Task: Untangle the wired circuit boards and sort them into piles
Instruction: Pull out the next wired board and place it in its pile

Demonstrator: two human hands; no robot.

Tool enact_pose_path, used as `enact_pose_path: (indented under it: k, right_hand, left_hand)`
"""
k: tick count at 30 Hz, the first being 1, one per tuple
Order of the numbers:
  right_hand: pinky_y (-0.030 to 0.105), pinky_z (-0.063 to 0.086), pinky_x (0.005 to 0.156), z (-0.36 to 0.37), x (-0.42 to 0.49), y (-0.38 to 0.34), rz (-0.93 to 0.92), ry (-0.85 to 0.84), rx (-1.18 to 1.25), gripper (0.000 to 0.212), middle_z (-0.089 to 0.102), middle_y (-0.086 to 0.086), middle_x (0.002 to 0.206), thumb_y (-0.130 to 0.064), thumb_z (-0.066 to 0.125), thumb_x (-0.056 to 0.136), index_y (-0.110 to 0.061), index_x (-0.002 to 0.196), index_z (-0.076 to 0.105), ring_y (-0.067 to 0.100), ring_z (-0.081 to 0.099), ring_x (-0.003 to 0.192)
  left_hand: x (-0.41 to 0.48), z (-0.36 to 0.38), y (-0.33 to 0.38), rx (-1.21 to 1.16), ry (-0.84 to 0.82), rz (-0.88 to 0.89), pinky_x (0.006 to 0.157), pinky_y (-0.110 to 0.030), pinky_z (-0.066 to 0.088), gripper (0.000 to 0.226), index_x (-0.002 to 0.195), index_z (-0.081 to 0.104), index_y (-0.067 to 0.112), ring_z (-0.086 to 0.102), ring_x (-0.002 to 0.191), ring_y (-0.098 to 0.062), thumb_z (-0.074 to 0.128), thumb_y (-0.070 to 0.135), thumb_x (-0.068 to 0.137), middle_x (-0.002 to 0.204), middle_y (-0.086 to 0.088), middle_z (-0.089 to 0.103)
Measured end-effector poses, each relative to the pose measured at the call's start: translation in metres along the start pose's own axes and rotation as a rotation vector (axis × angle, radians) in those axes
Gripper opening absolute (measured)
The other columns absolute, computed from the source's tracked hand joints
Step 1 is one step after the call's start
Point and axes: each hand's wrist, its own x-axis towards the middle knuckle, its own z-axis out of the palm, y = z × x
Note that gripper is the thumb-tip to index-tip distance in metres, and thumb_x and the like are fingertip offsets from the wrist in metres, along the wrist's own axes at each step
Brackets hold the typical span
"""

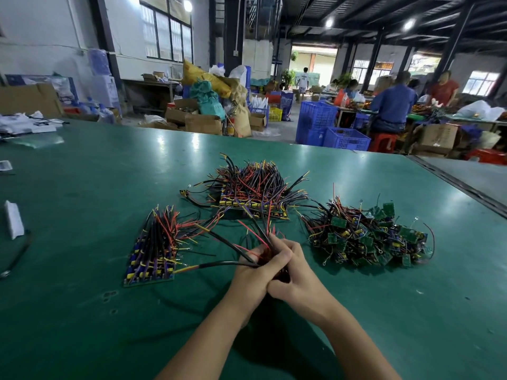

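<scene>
Two hands | left hand (253, 272) and right hand (297, 272) both grip wire bundle (270, 255) | above green table (82, 187)

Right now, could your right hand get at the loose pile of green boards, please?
Probably yes: only bare table separates the right hand from the loose pile, though it grips the wire bundle.
</scene>
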Motion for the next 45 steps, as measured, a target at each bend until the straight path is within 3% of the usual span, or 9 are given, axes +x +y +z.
enact_pose_path:
  k: [6,10,17,24,28,31,34,38,45]
  right_hand:
    - [0.026,0.026,0.117,0.000,-0.001,0.002,-0.068,-0.004,0.082,0.082,0.029,-0.028,0.138,-0.034,0.053,0.053,-0.058,0.128,0.031,-0.001,0.022,0.141]
    - [0.021,0.045,0.097,0.005,0.001,0.008,-0.027,0.006,0.347,0.094,0.043,-0.021,0.142,-0.029,0.065,0.057,-0.046,0.143,0.029,-0.002,0.046,0.128]
    - [0.011,0.050,0.071,0.020,0.009,-0.003,0.117,0.337,0.718,0.036,0.059,-0.009,0.128,-0.037,0.040,0.100,-0.031,0.136,0.040,-0.017,0.062,0.088]
    - [0.040,0.046,0.102,0.028,0.006,-0.029,0.172,0.436,1.054,0.074,0.062,-0.003,0.127,-0.064,0.056,0.058,-0.032,0.124,0.056,0.016,0.062,0.114]
    - [0.026,0.058,0.073,0.031,0.004,-0.024,0.133,0.374,0.905,0.073,0.075,-0.007,0.094,-0.065,0.065,0.058,-0.032,0.122,0.054,0.007,0.071,0.087]
    - [0.028,0.035,0.112,0.028,0.002,-0.014,0.070,0.340,0.316,0.070,0.045,-0.007,0.145,-0.066,0.059,0.072,-0.037,0.134,0.045,-0.005,0.044,0.129]
    - [0.029,0.019,0.119,0.017,0.002,-0.007,-0.041,0.241,-0.161,0.092,0.030,-0.016,0.151,-0.073,0.057,0.061,-0.030,0.141,0.044,-0.004,0.021,0.141]
    - [0.025,0.036,0.105,0.007,0.001,-0.007,-0.113,0.118,-0.142,0.060,0.051,-0.022,0.123,-0.064,0.070,0.060,-0.037,0.112,0.059,0.000,0.042,0.125]
    - [0.028,0.046,0.074,0.014,0.002,0.001,-0.116,0.163,-0.157,0.022,0.063,-0.008,0.088,-0.047,0.056,0.088,-0.026,0.093,0.055,0.007,0.057,0.085]
  left_hand:
    - [-0.001,0.001,-0.001,0.062,-0.016,-0.023,0.072,-0.023,0.051,0.050,0.105,0.065,-0.003,0.064,0.085,-0.015,0.072,0.036,0.076,0.094,-0.010,0.070]
    - [0.002,0.003,0.003,0.014,0.095,0.005,0.075,-0.033,0.053,0.036,0.100,0.071,0.006,0.068,0.087,-0.025,0.068,0.036,0.081,0.100,-0.020,0.072]
    - [0.010,0.000,0.001,-0.042,0.229,0.007,0.082,-0.038,0.053,0.022,0.068,0.074,0.023,0.069,0.091,-0.024,0.067,0.033,0.087,0.090,-0.003,0.076]
    - [0.001,0.011,-0.009,0.057,0.098,0.088,0.065,-0.017,0.051,0.012,0.078,0.067,0.018,0.068,0.075,-0.010,0.069,0.009,0.086,0.083,-0.005,0.074]
    - [0.000,0.015,-0.012,0.031,0.142,0.077,0.064,-0.018,0.051,0.016,0.080,0.065,0.015,0.065,0.071,-0.010,0.063,0.002,0.088,0.076,-0.003,0.072]
    - [0.002,0.014,-0.014,0.002,0.163,0.052,0.067,-0.030,0.050,0.008,0.082,0.062,0.013,0.061,0.071,-0.018,0.068,0.008,0.084,0.075,-0.006,0.068]
    - [0.003,0.011,-0.013,0.025,0.113,0.073,0.075,-0.034,0.051,0.008,0.088,0.057,0.001,0.060,0.078,-0.022,0.060,-0.005,0.085,0.080,-0.009,0.064]
    - [0.002,0.003,-0.013,0.396,0.055,0.121,0.062,-0.006,0.048,0.048,0.075,0.056,0.020,0.059,0.056,0.006,0.029,-0.014,0.096,0.068,0.011,0.058]
    - [0.002,0.005,-0.024,0.623,0.070,0.294,0.067,-0.023,0.046,0.022,0.078,0.055,0.020,0.050,0.069,-0.009,0.042,0.007,0.090,0.074,0.003,0.051]
